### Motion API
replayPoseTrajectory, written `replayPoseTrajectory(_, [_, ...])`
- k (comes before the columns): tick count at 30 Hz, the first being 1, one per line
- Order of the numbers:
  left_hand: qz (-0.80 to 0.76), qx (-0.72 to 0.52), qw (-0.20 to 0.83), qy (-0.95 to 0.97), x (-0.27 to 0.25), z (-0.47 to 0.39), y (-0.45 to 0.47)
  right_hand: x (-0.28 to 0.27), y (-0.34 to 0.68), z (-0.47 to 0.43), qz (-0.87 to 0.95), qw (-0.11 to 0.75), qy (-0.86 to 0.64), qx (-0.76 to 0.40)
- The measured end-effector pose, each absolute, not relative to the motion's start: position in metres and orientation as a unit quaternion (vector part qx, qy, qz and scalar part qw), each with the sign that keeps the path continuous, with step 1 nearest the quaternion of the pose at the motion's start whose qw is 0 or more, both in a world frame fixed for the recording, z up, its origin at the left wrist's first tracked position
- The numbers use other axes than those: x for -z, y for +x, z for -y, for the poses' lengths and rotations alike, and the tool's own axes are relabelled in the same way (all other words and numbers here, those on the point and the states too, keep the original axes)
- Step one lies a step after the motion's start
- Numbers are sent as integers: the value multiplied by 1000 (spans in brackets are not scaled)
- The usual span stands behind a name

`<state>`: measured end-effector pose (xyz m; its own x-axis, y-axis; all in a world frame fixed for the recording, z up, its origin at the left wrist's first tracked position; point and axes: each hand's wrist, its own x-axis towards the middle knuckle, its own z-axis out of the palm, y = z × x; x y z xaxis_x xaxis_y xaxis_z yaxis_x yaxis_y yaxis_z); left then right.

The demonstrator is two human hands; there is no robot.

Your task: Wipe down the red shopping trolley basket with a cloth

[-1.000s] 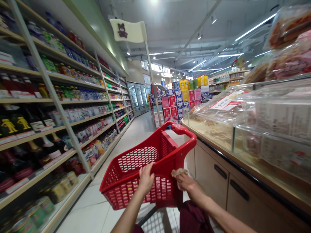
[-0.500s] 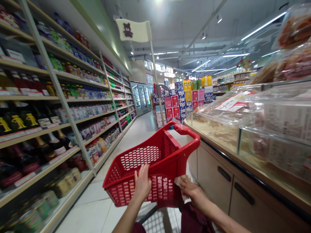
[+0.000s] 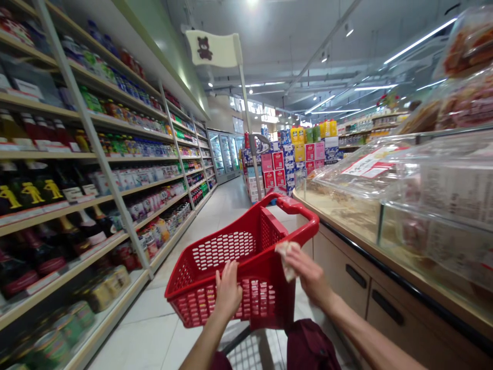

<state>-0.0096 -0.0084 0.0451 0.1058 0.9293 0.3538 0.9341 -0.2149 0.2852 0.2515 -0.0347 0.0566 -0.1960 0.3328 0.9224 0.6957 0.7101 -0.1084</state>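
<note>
A red plastic shopping cart (image 3: 215, 246) with perforated walls stands before me, its handle up at the right. My left hand (image 3: 228, 289) holds the near rim of its basket, fingertips over the edge. In my right hand (image 3: 308, 270) is a crumpled whitish cloth (image 3: 287, 257), pressed against the solid red side panel just below the handle. Part of the cloth is hidden under my fingers. A pole rises behind the cart, bearing a cream flag (image 3: 213, 49) with a brown bear.
Shelves (image 3: 138, 192) of bottles and cans line the left. To the right runs a wooden counter (image 3: 339, 262) with clear food packages (image 3: 362, 164) on it. Stacked drink cartons (image 3: 274, 169) stand ahead, and tiled floor (image 3: 144, 329) lies around the cart.
My right hand has moved the cloth up along the cart's side panel, from low down to near the handle. My left hand stays on the rim.
</note>
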Motion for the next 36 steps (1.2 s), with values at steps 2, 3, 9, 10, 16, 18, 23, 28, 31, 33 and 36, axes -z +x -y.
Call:
replayPoseTrajectory(2, [627, 233, 9, -744, -46, 9, -7, -94, 265, 19, 682, 585, -384, 210])
replayPoseTrajectory(3, [628, 232, 10, -743, -46, 10, -6, -107, 267, 11, 673, 576, -402, 229])
replayPoseTrajectory(9, [634, 211, 17, -744, -46, 11, -7, -94, 220, -1, 778, 458, -350, 250])
replayPoseTrajectory(10, [633, 206, 16, -746, -46, 11, -8, -92, 219, 0, 791, 437, -344, 254])
replayPoseTrajectory(16, [630, 209, 15, -748, -46, 14, -3, -120, 270, -9, 683, 417, -510, 314])
replayPoseTrajectory(18, [637, 207, 19, -742, -48, 16, 1, -115, 261, -10, 687, 412, -509, 315])
replayPoseTrajectory(23, [635, 186, 22, -750, -50, 17, 1, -94, 220, -6, 777, 369, -417, 293])
replayPoseTrajectory(28, [631, 206, 31, -747, -44, 17, 5, -120, 275, -8, 680, 379, -541, 318])
replayPoseTrajectory(31, [634, 207, 29, -745, -43, 18, 13, -113, 264, -6, 674, 392, -538, 318])
replayPoseTrajectory(33, [630, 198, 20, -750, -44, 19, 18, -97, 238, -2, 734, 383, -472, 304])
replayPoseTrajectory(36, [620, 185, 12, -762, -45, 19, 21, -85, 221, 0, 787, 358, -416, 282])
